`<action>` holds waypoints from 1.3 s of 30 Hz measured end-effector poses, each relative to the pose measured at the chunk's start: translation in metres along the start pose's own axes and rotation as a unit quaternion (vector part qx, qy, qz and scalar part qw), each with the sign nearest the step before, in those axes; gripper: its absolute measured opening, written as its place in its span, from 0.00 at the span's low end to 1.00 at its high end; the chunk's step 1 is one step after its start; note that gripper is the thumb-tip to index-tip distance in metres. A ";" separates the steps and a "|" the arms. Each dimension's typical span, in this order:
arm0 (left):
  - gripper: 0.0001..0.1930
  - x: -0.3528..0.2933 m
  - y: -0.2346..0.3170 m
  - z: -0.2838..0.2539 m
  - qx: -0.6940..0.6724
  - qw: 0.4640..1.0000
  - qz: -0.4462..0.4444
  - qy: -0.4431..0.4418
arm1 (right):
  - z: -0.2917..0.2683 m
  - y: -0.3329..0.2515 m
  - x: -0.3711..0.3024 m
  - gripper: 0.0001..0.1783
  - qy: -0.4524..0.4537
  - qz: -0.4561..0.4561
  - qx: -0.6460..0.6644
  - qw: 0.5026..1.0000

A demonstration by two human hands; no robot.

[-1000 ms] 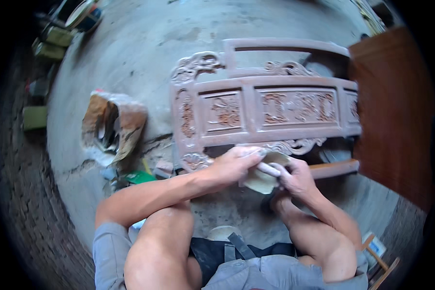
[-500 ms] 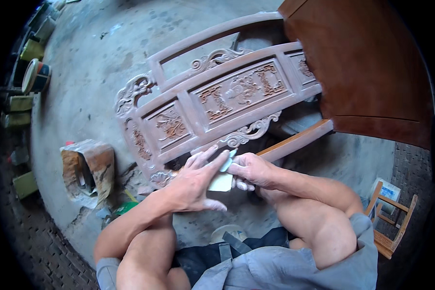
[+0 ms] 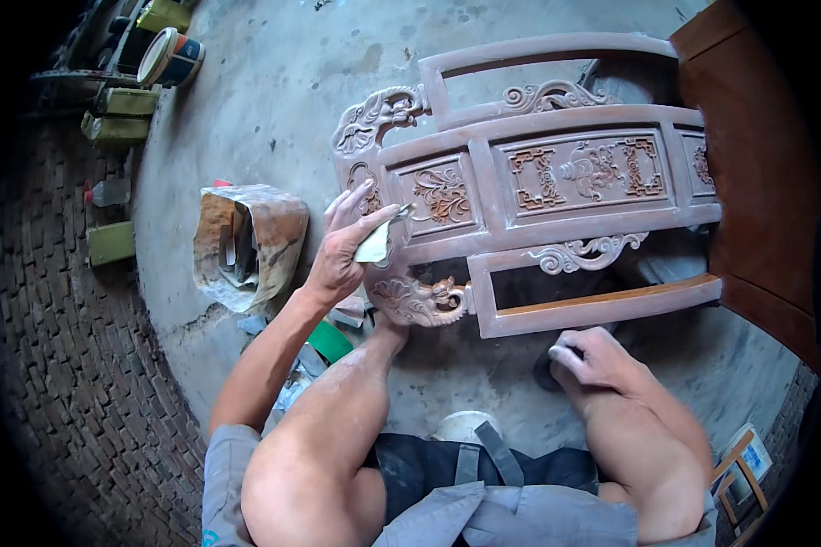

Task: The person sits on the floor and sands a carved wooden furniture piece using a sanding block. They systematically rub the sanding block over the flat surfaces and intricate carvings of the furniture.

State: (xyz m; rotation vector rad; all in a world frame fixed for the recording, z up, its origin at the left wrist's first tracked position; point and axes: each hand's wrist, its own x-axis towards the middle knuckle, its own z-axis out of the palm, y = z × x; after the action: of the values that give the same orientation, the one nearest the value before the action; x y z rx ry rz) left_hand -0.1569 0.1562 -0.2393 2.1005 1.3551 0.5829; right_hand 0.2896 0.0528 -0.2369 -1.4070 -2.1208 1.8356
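Observation:
A carved wooden furniture panel [image 3: 483, 182] with a dusty, pale surface lies in front of me, its rails framing carved floral insets. My left hand [image 3: 342, 255] is over the panel's left end, fingers stretched forward. Between its thumb and fingers it grips a folded pale-green sheet of sandpaper [image 3: 376, 242], just beside the left floral inset. My right hand [image 3: 600, 357] is by my right knee, below the panel's lower rail, apart from the wood. Its fingers are curled in, and whatever they may hold is hidden. White dust coats the fingertips of both hands.
At the right, a reddish-brown wooden board [image 3: 766, 182] overlaps the panel's end. An open, worn container [image 3: 278, 237] stands on the left. Farther off are a paint bucket [image 3: 171, 59] and yellow-green tins [image 3: 109, 244]. A wooden stool [image 3: 743, 479] sits at lower right.
My hands, together over the sandpaper before, have separated. The left has carried the sheet to the panel's left end; the right has withdrawn toward my knee. The view has shifted left.

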 end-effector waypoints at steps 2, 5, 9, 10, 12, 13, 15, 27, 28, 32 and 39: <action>0.26 0.013 0.002 0.019 0.016 0.999 0.042 -0.001 | 0.013 0.024 -0.015 0.15 0.121 0.017 -0.025 0.992; 0.26 0.011 -0.006 0.038 0.023 0.998 0.060 -0.007 | 0.036 0.065 -0.011 0.12 0.234 -0.032 -0.072 0.969; 0.26 0.008 -0.010 0.033 0.068 0.995 0.066 -0.006 | 0.060 0.087 -0.002 0.12 0.299 -0.010 -0.132 0.945; 0.26 0.011 -0.005 0.039 0.061 0.995 0.078 -0.012 | 0.062 0.089 0.002 0.12 0.309 -0.007 -0.139 0.941; 0.27 0.014 -0.003 0.034 0.094 0.989 0.113 -0.010 | 0.067 0.090 0.004 0.12 0.319 -0.005 -0.149 0.936; 0.27 0.011 -0.006 0.030 0.101 0.989 0.103 -0.004 | 0.068 0.091 0.005 0.12 0.325 -0.006 -0.152 0.934; 0.28 0.004 -0.009 0.028 0.114 0.990 0.082 0.009 | 0.071 0.091 0.004 0.12 0.330 -0.004 -0.157 0.931; 0.31 0.024 0.017 0.056 0.067 0.991 0.100 0.062 | 0.075 0.091 0.007 0.11 0.345 0.015 -0.198 0.917; 0.32 0.032 0.020 0.059 0.056 0.992 0.111 0.037 | 0.073 0.093 0.007 0.11 0.347 0.015 -0.202 0.916; 0.35 0.019 0.013 0.038 0.112 0.989 0.099 -0.014 | 0.076 0.096 0.003 0.11 0.358 0.021 -0.206 0.910; 0.35 0.022 0.017 0.055 0.113 0.985 0.116 -0.062 | 0.078 0.107 0.013 0.11 0.354 0.016 -0.211 0.911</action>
State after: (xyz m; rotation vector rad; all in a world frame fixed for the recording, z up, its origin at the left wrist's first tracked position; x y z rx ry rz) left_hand -0.1021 0.1585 -0.2673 2.4572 1.1609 0.3958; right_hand 0.3048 -0.0102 -0.3533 -1.8143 -2.1161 0.6696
